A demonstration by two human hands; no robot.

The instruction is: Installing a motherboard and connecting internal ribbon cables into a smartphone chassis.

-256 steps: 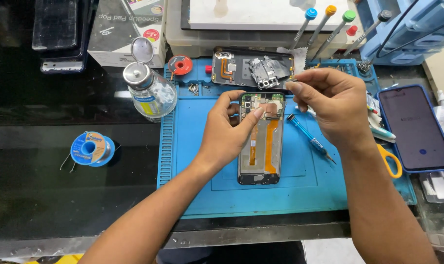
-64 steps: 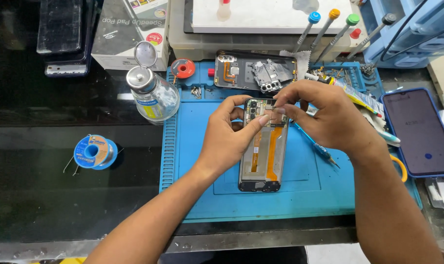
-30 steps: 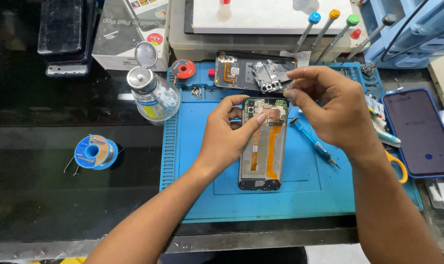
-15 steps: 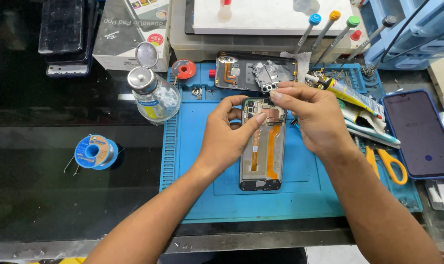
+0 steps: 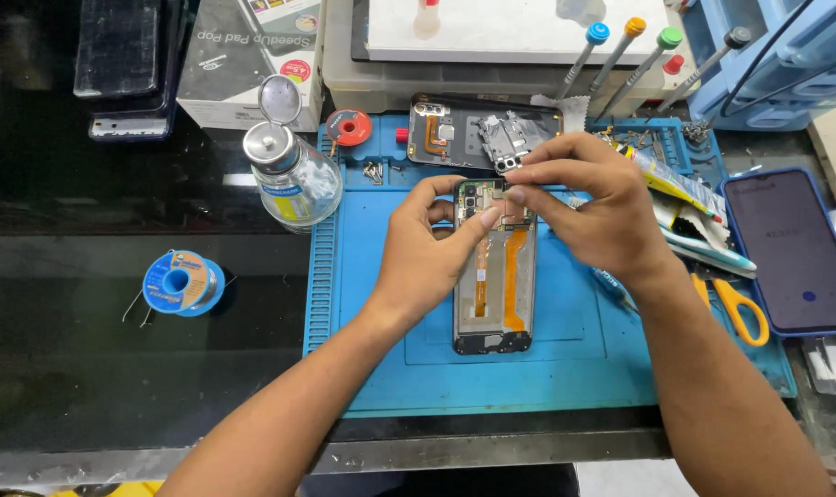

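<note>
Head view: an opened phone lies lengthwise mid-mat. Left hand steadies its top-left edge, fingers curled against the frame. Right hand has fingers pinched on a small part at the phone's top. Bare mat lies open toward 6 and 7 o'clock. At 10 o'clock a glass bottle, cap flipped up, holds clear liquid. Scissors crowd 3 o'clock.

You get bright, even overhead light and sharp focus around your fingers; left of them the black bench shows glare.
</note>
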